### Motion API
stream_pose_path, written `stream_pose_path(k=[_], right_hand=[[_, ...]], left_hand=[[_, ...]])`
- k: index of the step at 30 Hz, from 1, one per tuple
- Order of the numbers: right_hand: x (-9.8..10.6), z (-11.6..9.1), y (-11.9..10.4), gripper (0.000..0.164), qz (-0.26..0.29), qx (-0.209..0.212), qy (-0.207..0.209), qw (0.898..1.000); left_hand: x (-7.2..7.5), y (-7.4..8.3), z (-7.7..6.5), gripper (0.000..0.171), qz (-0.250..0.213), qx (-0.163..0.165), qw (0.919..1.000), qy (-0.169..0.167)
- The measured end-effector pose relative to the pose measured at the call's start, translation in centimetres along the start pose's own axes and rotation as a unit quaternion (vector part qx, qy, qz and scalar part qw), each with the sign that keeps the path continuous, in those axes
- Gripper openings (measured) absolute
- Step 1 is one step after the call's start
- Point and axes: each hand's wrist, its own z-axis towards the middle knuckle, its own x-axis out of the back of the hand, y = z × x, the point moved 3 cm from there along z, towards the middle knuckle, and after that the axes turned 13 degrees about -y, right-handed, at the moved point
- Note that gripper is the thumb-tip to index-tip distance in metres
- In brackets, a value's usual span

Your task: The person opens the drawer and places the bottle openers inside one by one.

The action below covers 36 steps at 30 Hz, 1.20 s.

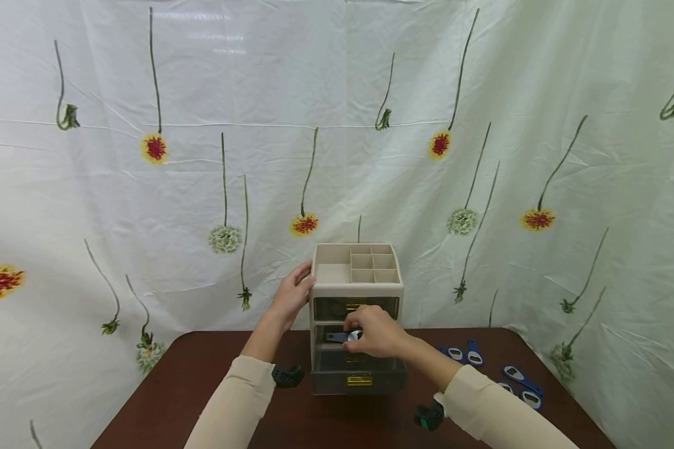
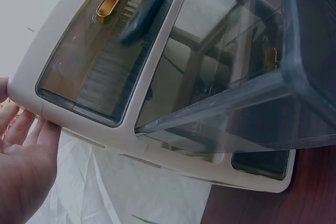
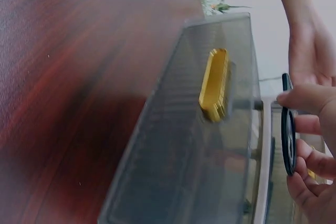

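Observation:
A beige desktop organizer [image 1: 356, 289] stands on the table, its smoky clear middle drawer [image 1: 337, 381] pulled out. My left hand [image 1: 291, 298] rests against the organizer's upper left side, fingers extended along the edge in the left wrist view. Above the pulled-out drawer, my right hand [image 1: 377, 332] pinches a blue bottle opener [image 1: 336, 337] between thumb and fingers. Seen edge-on in the right wrist view, the bottle opener [image 3: 287, 129] looks like a thin dark strip. The top drawer [image 2: 86, 61], with its gold handle, is closed.
Several blue bottle openers [image 1: 475, 357] lie on the right side of the dark red-brown table [image 1: 202, 368]. Divided compartments [image 1: 373, 262] form the organizer's top. A white flower-print cloth [image 1: 337, 168] hangs behind the table.

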Motion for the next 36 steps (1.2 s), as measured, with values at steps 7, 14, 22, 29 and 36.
stream_pose_path(k=[7,14,22,29,36], right_hand=[[-1.3,0.8,-1.0,0.023,-0.075,-0.012,0.038,0.996],[-1.8,0.7,-1.4,0.031,-0.117,-0.017,0.072,0.990],[-1.1,0.3,-0.9,0.031,-0.078,-0.027,0.068,0.994],[-0.3,-1.0,0.0,0.032,-0.032,-0.042,0.052,0.997],[0.7,-2.6,1.1,0.031,-0.017,-0.043,0.048,0.998]], left_hand=[[0.0,-0.1,0.0,0.055,-0.001,-0.001,1.0000,-0.002],[-0.1,-0.1,-0.1,0.056,-0.005,0.003,1.0000,-0.002],[-0.1,0.0,-0.1,0.055,-0.004,-0.008,0.9999,-0.004],[0.0,-0.1,-0.1,0.055,-0.003,-0.004,0.9999,-0.009],[0.0,0.0,0.0,0.055,-0.001,-0.005,1.0000,-0.007]])
